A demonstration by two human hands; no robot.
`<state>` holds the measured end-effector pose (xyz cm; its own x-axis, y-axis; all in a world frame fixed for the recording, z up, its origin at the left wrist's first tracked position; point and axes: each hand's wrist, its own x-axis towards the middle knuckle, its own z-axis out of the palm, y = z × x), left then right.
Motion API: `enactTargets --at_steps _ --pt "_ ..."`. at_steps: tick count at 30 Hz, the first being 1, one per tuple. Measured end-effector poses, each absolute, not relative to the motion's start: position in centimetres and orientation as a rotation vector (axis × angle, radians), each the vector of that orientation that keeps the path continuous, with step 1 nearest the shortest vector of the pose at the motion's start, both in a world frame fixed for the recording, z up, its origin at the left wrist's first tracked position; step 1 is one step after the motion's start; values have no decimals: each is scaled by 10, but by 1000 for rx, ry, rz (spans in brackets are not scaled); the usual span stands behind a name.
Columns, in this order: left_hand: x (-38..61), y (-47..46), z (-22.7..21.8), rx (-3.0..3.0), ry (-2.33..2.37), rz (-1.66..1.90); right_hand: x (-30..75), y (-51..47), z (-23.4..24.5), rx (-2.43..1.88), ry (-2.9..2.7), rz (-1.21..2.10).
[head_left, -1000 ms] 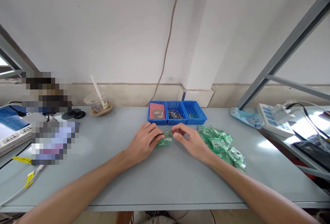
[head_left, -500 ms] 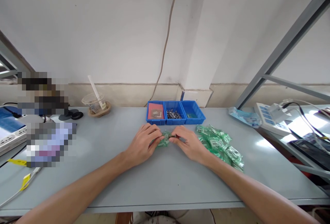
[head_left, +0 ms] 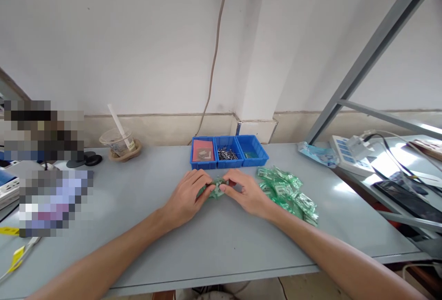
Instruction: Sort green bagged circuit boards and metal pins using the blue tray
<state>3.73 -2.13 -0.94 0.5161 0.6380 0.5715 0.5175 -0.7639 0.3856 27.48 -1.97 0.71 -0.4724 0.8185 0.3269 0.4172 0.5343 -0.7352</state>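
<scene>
Both hands meet over a small green plastic packet (head_left: pixel 217 188) a little in front of the blue bins. My left hand (head_left: pixel 189 195) pinches its left side between thumb and fingers. The packet's right side is gripped by my right hand (head_left: pixel 246 192), thumb below and fingers bent on top. What lies inside the packet is too small to make out. To the right of my right hand spreads a pile of similar green packets (head_left: pixel 288 191). Just beyond the hands a blue bin holds small metal parts (head_left: pixel 228 154).
Three joined blue bins (head_left: pixel 203 165) stand near the wall; the left one contains a red card (head_left: pixel 202 149). Left of them is a plastic cup with a straw (head_left: pixel 119 142). A blue plastic wrapper (head_left: pixel 319 154) and a power strip (head_left: pixel 351 156) lie at the right, beside a metal frame.
The whole view has shifted slightly, so things appear further left. Both hands keep hold of the packet; my right thumb and fingers have moved a little over it.
</scene>
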Motion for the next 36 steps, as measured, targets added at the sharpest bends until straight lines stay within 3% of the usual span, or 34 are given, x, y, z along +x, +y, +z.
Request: enactTargets --at_steps 36 --pt "38 -24 -6 2248 1091 1005 276 -22 3 -949 -1961 878"
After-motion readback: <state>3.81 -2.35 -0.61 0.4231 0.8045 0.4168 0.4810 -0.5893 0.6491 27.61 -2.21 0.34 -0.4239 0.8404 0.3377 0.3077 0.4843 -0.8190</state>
